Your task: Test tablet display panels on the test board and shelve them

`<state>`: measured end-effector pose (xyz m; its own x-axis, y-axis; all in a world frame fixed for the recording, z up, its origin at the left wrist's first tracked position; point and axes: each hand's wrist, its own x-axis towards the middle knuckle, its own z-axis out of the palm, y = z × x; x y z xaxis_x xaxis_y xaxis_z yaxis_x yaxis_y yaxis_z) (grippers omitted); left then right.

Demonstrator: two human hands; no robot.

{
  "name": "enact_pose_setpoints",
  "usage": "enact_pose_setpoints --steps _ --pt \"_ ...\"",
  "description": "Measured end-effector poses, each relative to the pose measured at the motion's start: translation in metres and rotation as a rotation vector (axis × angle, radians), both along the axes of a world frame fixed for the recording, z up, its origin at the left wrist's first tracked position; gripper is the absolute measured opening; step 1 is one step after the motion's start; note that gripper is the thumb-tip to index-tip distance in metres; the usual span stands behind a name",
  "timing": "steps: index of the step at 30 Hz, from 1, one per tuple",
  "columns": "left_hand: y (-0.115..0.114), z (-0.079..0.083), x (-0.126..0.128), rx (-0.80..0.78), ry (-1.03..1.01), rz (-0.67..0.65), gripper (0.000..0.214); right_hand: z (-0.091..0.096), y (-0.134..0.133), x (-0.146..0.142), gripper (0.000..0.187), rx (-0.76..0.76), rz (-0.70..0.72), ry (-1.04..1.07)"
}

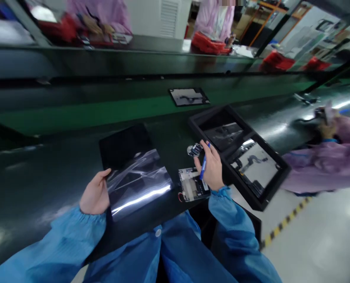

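My left hand (94, 193) is closed, its thumb on the left edge of a clear, glossy plastic film (139, 188). The film partly overlaps a flat black panel (124, 145) lying on the bench. A slim blue pen-like tool (203, 165) is held in my right hand (212, 167), slanting across the palm side. At that hand's fingertips is a small electronic part (195, 149) with a silvery round piece; whether they grip it or only touch it, I cannot tell. Just below lies an opened device with a circuit board (189, 186) and a thin red wire.
To the right, a black two-compartment tray (259, 204) holds tablet-like parts and overhangs the bench edge. Another open tablet-like part (189, 96) lies farther back. A co-worker's pink sleeve (325, 161) is at the right; more people sit beyond the raised shelf (151, 59), near red bins (209, 43).
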<state>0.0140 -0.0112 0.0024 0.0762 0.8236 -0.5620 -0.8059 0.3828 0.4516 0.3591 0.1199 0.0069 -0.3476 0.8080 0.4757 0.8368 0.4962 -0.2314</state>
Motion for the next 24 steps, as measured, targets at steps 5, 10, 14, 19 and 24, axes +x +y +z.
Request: enact_pose_setpoints --steps 5,10,14,19,24 --pt "0.023 0.057 -0.012 0.158 0.389 0.471 0.03 -0.008 0.016 0.005 0.044 0.163 0.019 -0.108" --pt "0.077 0.085 -0.073 0.57 1.44 0.725 0.033 -0.015 0.02 0.005 0.049 0.174 -0.029 -0.033" --pt "0.135 0.074 -0.127 0.491 2.197 0.29 0.044 -0.022 0.02 0.005 0.051 0.156 -0.028 0.045" --pt "0.164 0.038 -0.173 0.366 2.352 0.035 0.031 -0.025 0.02 0.008 0.044 0.142 0.019 0.064" --pt "0.151 0.013 -0.21 0.257 2.396 0.062 0.032 -0.026 0.018 0.009 0.038 0.144 0.021 0.065"
